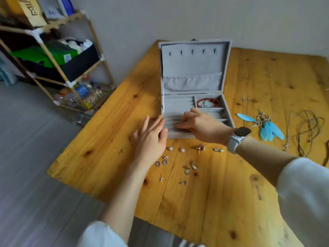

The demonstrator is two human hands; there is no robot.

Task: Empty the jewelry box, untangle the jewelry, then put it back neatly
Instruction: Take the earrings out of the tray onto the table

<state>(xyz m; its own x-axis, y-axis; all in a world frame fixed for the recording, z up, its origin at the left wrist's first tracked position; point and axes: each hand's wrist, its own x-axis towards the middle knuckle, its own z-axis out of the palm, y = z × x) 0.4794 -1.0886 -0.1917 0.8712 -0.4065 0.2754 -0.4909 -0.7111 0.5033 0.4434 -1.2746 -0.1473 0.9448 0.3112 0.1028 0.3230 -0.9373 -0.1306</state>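
Note:
A grey velvet jewelry box (194,68) stands open on the wooden table (110,139), lid upright. A red bead bracelet (208,102) lies in its back right compartment. My right hand (197,124), a white watch on its wrist, reaches into the box, and its fingertips press on the ring-roll rows at the front left. My left hand (151,138) hovers at the box's front left corner, fingers straight and spread, holding nothing. Several small earrings (189,167) and two pearl studs (176,149) lie on the table in front of the box.
Blue feather earrings (267,127) and several thin chain and cord necklaces (309,129) lie to the right of the box. A bamboo shelf (58,65) with boxes and bottles stands at the left, beyond the table edge. A white wall is behind.

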